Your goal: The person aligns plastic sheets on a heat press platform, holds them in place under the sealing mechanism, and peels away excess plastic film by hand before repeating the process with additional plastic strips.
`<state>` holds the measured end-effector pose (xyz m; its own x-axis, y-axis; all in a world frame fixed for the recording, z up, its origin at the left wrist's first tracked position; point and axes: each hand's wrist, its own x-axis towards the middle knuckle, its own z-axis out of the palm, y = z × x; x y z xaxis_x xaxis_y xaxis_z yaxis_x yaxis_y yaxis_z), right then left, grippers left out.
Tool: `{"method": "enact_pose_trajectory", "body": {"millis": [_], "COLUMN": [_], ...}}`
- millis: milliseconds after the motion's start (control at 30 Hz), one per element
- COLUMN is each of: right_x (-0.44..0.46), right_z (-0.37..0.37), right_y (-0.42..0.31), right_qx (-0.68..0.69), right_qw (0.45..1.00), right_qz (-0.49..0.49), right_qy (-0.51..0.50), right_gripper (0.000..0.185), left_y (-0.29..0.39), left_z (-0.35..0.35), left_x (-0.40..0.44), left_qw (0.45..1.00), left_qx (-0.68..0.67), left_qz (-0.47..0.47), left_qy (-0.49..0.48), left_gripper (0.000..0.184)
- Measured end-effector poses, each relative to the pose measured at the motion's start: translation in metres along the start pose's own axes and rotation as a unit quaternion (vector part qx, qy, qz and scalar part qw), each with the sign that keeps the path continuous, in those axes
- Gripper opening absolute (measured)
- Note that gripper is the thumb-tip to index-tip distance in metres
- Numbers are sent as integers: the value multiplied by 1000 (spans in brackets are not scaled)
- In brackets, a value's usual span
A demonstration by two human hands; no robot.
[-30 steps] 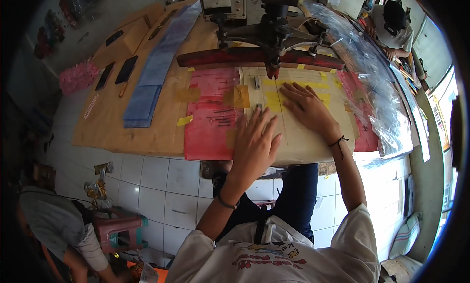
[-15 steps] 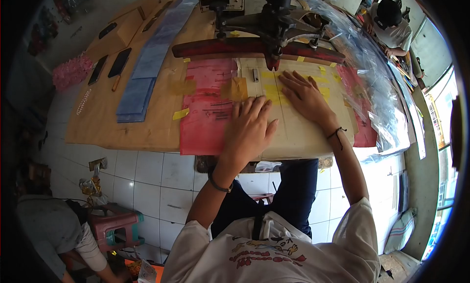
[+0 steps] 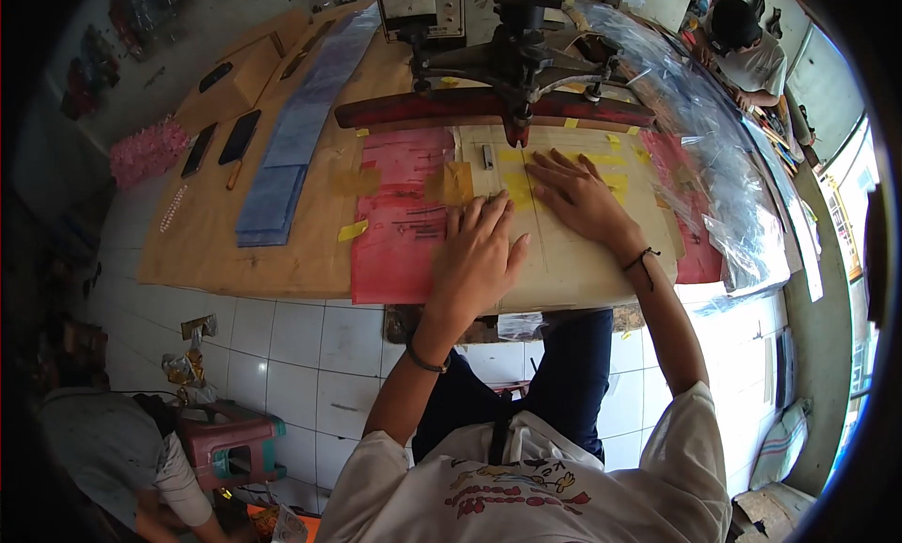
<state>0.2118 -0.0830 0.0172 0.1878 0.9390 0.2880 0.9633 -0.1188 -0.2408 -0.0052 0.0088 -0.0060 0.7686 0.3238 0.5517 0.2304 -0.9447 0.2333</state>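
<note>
- A white-tiled floor (image 3: 348, 360) runs beneath a large brown worktable (image 3: 216, 266), with a person bent down at the lower left and another person seated at the upper right.
- Across the near middle of the worktable lies a cream panel (image 3: 573, 271), directly under both hands and reaching to the table's front edge.
- The left hand (image 3: 474, 256) rests palm down on the left part of the cream panel, beside the red sheet (image 3: 395, 261); its fingers are straight and slightly parted, the thumb apart, closed on nothing.
- The right hand (image 3: 584, 203) lies flat on the upper right part of the cream panel, over the yellow strips (image 3: 515, 188), fingers fanned and likewise gripping nothing.
- Between the hands the cream panel is bare, crossed by a thin dark line; how hard either palm presses, I cannot tell.
- A small metal piece (image 3: 488, 157) sits on the cream panel beyond the left fingertips, apart from both hands.
- Just past it, the dark red bar (image 3: 423, 108) of a press spans above the panel's far side.
- Blue strips (image 3: 272, 200) lie well to the left; clear plastic (image 3: 742, 219) covers the right side.
</note>
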Motion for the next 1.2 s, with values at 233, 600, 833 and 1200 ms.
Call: {"method": "enact_pose_trajectory", "body": {"millis": [233,600,833,1200], "right_x": [1,3,3,-6], "right_z": [-3,-6,-4,-1], "right_y": [2,11,12,6], "right_qx": [13,25,26,46], "right_qw": [1000,998,998,994], "right_qz": [-14,-39,-49,-48], "right_qy": [-9,-28,-5,84], "right_gripper": [48,46,43,35], "left_y": [3,6,6,11], "left_z": [-4,-10,-9,-12], "left_x": [0,3,3,4], "left_qw": [1000,999,1000,1000], "left_qx": [4,-26,-13,12], "left_qz": [1,-12,-5,-5], "left_qy": [-8,-23,-16,-25], "left_gripper": [51,48,46,54]}}
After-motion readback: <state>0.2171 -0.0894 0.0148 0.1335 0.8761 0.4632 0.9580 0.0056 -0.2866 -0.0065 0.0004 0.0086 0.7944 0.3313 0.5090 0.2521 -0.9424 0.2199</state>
